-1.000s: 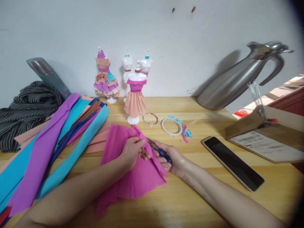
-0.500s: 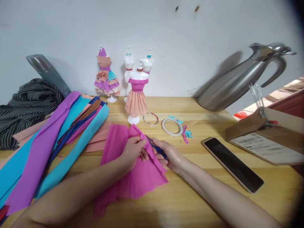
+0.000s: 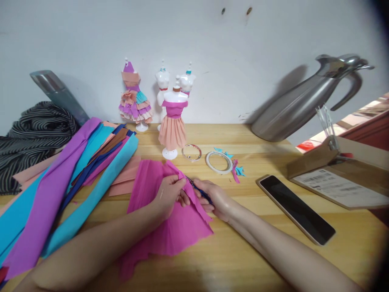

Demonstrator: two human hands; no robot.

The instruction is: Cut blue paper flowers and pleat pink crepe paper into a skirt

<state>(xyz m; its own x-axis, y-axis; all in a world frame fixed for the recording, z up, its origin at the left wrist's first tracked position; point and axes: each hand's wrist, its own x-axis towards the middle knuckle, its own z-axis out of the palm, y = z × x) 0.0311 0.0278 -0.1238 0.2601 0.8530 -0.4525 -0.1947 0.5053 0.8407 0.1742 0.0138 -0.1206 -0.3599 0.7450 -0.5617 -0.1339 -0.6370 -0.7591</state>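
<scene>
My left hand (image 3: 172,195) pinches a large sheet of magenta crepe paper (image 3: 182,233) near its upper edge. In my right hand (image 3: 214,198) is a pair of small scissors with dark blue handles (image 3: 203,195). Their blades lie at the paper, right beside my left fingertips; part of them is hidden by the paper. Behind the sheet stands a small white mannequin (image 3: 176,97) in a magenta top and a pleated peach skirt (image 3: 172,133).
Colourful crepe strips (image 3: 94,198) cover the left side. More mannequins (image 3: 135,97) stand by the wall. Right of centre lie a tape roll (image 3: 209,163), a metal ring (image 3: 183,155), paper scraps (image 3: 240,171), a phone (image 3: 296,209), a cardboard box (image 3: 358,170) and a steel jug (image 3: 291,109).
The whole view has shifted slightly, with things sitting a little further left. Both hands keep their hold on the paper and the scissors, and the scissor blades look closer together.
</scene>
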